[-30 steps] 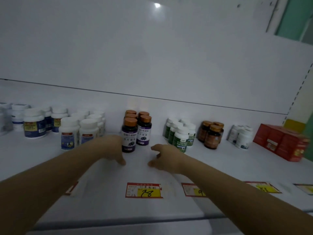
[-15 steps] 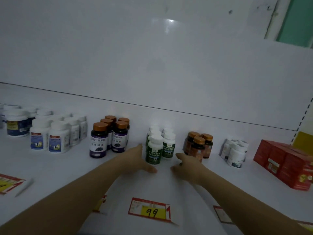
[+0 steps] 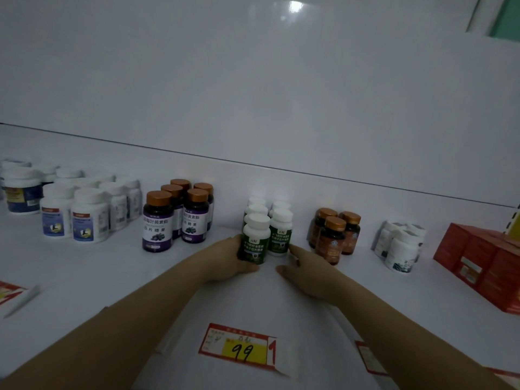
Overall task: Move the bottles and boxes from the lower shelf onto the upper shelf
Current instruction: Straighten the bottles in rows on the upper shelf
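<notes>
Reaching past the price tag (image 3: pixel 242 351) on the shelf (image 3: pixel 84 277), with the left hand (image 3: pixel 228 260) wrapped low round the front green bottle (image 3: pixel 253 243), curl the open right hand (image 3: pixel 306 274), fingertip just beside the second green bottle (image 3: pixel 280 235), round it, then lift both straight, sparing the rear bottles (image 3: pixel 257 202).

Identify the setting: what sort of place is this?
Probably a pharmacy or supplement shop: a white shelf with bottles grouped by product, like the green-label bottles, a price tag marked 99 at its front, and red boxes.
</notes>
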`<control>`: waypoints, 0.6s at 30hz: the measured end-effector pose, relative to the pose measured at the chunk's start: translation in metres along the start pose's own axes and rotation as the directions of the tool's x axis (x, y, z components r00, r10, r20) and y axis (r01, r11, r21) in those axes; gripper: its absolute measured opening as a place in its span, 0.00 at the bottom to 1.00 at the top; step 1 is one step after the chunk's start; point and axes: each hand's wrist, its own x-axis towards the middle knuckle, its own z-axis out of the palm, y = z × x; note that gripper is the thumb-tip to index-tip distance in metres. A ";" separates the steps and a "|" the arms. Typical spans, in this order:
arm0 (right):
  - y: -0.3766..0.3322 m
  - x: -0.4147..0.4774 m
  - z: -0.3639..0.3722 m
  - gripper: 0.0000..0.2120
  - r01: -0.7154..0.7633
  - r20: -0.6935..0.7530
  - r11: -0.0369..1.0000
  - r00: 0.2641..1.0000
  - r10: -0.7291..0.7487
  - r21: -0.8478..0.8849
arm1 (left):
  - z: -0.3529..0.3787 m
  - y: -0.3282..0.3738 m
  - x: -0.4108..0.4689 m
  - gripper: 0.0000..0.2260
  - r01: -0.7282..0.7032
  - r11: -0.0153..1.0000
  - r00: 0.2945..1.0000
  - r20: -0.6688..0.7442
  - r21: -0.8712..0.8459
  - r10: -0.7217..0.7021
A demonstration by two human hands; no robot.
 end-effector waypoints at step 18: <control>-0.004 -0.002 -0.001 0.31 -0.060 -0.033 0.997 0.998 0.062 0.039 | -0.001 -0.002 0.001 0.33 -0.017 0.998 1.000 0.025 0.054 0.015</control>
